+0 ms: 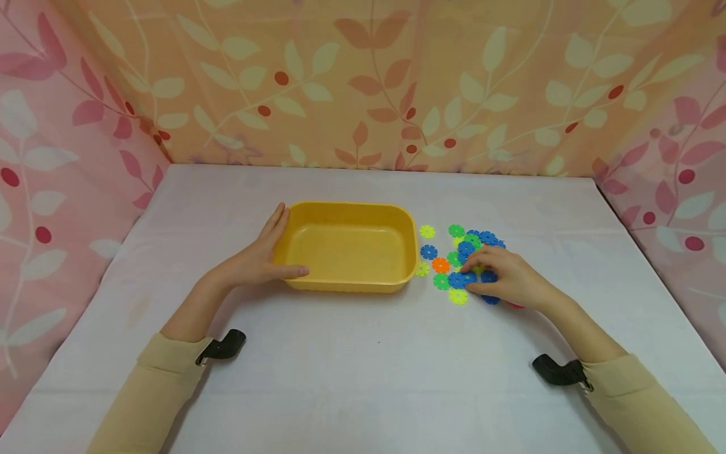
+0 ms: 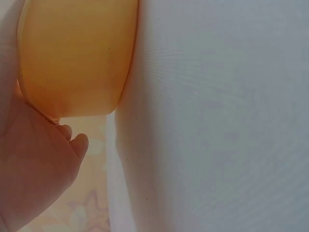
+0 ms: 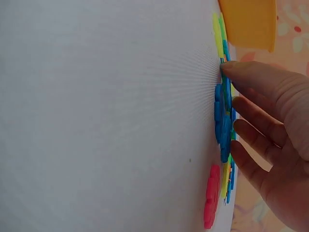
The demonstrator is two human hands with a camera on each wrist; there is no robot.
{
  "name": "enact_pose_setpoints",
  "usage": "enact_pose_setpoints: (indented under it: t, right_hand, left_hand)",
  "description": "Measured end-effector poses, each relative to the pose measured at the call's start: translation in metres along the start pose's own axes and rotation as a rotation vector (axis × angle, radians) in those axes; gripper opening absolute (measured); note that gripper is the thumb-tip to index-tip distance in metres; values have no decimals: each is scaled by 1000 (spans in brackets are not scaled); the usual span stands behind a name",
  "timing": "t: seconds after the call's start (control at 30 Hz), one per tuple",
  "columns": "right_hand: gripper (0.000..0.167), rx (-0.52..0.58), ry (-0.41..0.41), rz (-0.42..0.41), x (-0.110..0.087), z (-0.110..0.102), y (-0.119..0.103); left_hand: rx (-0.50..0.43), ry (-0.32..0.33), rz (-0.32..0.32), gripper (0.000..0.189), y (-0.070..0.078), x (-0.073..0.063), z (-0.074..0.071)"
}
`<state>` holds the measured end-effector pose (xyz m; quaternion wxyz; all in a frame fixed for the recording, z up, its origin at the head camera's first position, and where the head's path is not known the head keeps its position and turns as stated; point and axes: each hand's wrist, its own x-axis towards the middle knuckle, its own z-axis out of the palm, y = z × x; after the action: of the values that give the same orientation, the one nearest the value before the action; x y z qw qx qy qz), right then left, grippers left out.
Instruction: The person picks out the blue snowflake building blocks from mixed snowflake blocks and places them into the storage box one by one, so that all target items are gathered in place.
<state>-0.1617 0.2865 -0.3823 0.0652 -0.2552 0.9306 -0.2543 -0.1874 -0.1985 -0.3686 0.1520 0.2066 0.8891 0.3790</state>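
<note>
A yellow plastic basin (image 1: 346, 277) stands on the white-covered table. My left hand (image 1: 266, 252) holds it by its left end, with the thumb over the near rim and the fingers along the outer side. In the left wrist view the palm lies against the basin's wall (image 2: 77, 63). Right of the basin lies a loose spread of notched, flower-shaped plastic discs in blue, green, yellow and orange. Over this spread, my right hand (image 1: 510, 277) pinches a blue disc (image 1: 467, 278) between thumb and fingertips. Its other fingers (image 3: 258, 113) hover beside more discs.
A red disc (image 3: 211, 195) lies at the near right edge of the spread, partly under the right hand in the head view. Yellow discs (image 1: 427, 231) lie close to the basin's right wall. Patterned curtains (image 1: 363, 82) enclose the table's back and sides.
</note>
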Motion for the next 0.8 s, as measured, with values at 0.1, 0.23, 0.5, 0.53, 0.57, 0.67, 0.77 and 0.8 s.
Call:
enact_pose_setpoints:
  t: [0.1, 0.23, 0.5, 0.53, 0.57, 0.67, 0.77, 0.8]
  right_hand:
    - [27, 0, 6, -8, 1, 1, 0]
    - [27, 6, 26, -31, 1, 3, -2]
    - [23, 31, 42, -35, 3, 3, -6]
    - [23, 32, 43, -36, 3, 3, -6]
    - [23, 32, 44, -36, 3, 3, -6]
    - [24, 30, 47, -21, 3, 3, -8]
    - [25, 27, 50, -4, 3, 4, -8]
    - [25, 25, 52, -3, 3, 4, -8]
  left_hand:
    - [3, 1, 0, 122, 0, 1, 0]
    - [4, 0, 1, 122, 0, 1, 0]
    - [0, 1, -2, 121, 0, 1, 0]
    - [1, 1, 0, 121, 0, 1, 0]
    - [2, 3, 1, 121, -1, 1, 0]
    - [3, 6, 2, 122, -1, 0, 1]
    - [1, 6, 3, 122, -1, 0, 0]
    - [-1, 6, 3, 122, 0, 0, 0]
